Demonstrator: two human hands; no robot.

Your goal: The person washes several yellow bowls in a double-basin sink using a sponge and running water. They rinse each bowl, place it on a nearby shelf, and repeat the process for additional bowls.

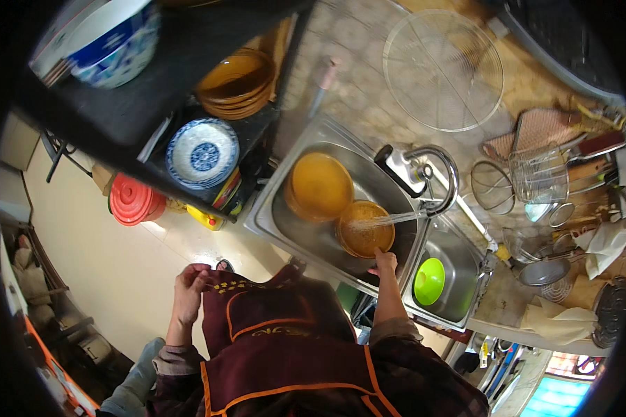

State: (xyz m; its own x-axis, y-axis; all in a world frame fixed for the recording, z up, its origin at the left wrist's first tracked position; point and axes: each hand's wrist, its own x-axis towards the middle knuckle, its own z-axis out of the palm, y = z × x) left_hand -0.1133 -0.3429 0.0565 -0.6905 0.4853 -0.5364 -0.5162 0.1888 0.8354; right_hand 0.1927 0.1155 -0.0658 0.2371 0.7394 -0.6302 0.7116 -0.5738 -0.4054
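Note:
My right hand (386,263) grips the near rim of a brown bowl (364,237) in the large steel sink basin (313,237). Water runs from the curved faucet (445,182) into this bowl. Beside it, touching or nearly so, more brown bowls (321,182) sit in the same basin, apparently stacked. My left hand (189,292) is at the left edge of the dark maroon apron (271,313) with orange trim, its fingers pinched on the cloth there.
A green bowl (429,281) lies in the smaller basin. Blue-and-white plates (202,154) and stacked brown bowls (237,86) stand on the dark shelf at left. A red lidded bucket (133,198) is on the floor. Wire strainers (493,187) crowd the right counter. Another person's leg (135,383) shows lower left.

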